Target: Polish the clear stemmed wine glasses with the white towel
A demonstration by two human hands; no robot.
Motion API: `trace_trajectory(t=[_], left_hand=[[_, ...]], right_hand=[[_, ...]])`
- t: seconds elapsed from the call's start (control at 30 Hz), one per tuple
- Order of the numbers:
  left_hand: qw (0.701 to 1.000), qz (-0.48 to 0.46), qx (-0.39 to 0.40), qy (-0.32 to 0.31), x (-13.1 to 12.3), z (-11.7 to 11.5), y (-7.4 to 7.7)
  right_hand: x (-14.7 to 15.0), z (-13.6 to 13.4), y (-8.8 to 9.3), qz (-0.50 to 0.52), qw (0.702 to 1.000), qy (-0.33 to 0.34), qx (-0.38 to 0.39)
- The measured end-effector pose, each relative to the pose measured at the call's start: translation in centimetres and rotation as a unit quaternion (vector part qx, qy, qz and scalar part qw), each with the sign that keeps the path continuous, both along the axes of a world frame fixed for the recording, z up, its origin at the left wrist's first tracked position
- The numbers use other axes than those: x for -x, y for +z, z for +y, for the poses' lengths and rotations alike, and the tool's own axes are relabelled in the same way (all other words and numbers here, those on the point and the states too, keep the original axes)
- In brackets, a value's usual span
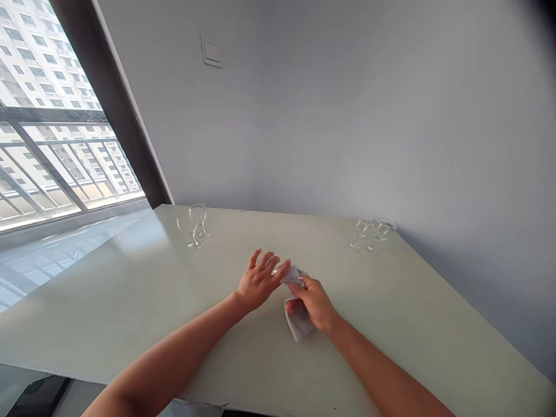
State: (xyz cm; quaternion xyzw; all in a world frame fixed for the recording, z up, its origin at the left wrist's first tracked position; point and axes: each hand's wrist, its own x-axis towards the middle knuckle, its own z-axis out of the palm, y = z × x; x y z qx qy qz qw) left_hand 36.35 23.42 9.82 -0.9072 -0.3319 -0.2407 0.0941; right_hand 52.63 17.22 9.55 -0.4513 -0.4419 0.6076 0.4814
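A clear drinking glass (296, 273) is held above the middle of the table, mostly covered by fingers and cloth. My left hand (257, 282) grips it from the left, thumb against the glass and the other fingers raised and partly spread. Its foot and stem are hard to make out behind those fingers. My right hand (316, 301) is closed on a light grey cloth (300, 324), pressing part of it to the glass near the rim. The cloth's loose end hangs below the right hand.
Stemmed glasses (197, 215) stand at the far left of the pale table (143, 324). More stemmed glasses (384, 227) stand at the far right, near the grey wall (391, 116). A window (52, 116) is at the left. A dark object (37, 397) sits below the front-left edge.
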Motion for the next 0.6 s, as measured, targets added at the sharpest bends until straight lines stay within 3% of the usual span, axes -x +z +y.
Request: trace_trajectory(t=[0.1,0.2,0.3,0.37,0.43,0.47,0.5,0.57,0.6], left_hand=[[0.999,-0.006,-0.034,-0.028,0.4,0.4,0.7],[0.997,-0.032,0.015,-0.067,1.1,1.0,0.7],[0.968,-0.043,0.222,-0.111,1.7,1.4,1.1],[0.905,-0.011,0.389,-0.171,1.9,1.5,1.6],[0.86,0.013,0.467,-0.204,2.0,1.3,2.2],[0.871,0.004,0.452,-0.192,1.9,1.2,2.3],[0.901,-0.014,0.402,-0.163,1.8,1.0,2.4],[0.966,-0.048,0.236,-0.093,1.4,0.7,2.3],[0.984,-0.052,0.154,-0.071,1.3,0.6,2.1]], right_hand=[[-0.7,0.4,0.5,0.08,0.996,-0.006,0.038],[-1.6,0.1,1.6,0.001,0.998,0.068,0.008],[-2.4,-0.6,3.0,-0.119,0.981,0.146,-0.034],[-2.9,-0.9,3.5,-0.152,0.969,0.19,-0.03],[-3.0,-0.9,3.5,-0.15,0.968,0.202,-0.025],[-3.0,-0.7,3.3,-0.14,0.972,0.187,-0.027],[-3.0,-0.5,3.0,-0.122,0.979,0.159,-0.028],[-2.7,0.0,2.3,-0.059,0.994,0.096,-0.016],[-2.6,0.3,1.9,-0.02,0.997,0.071,-0.005]])
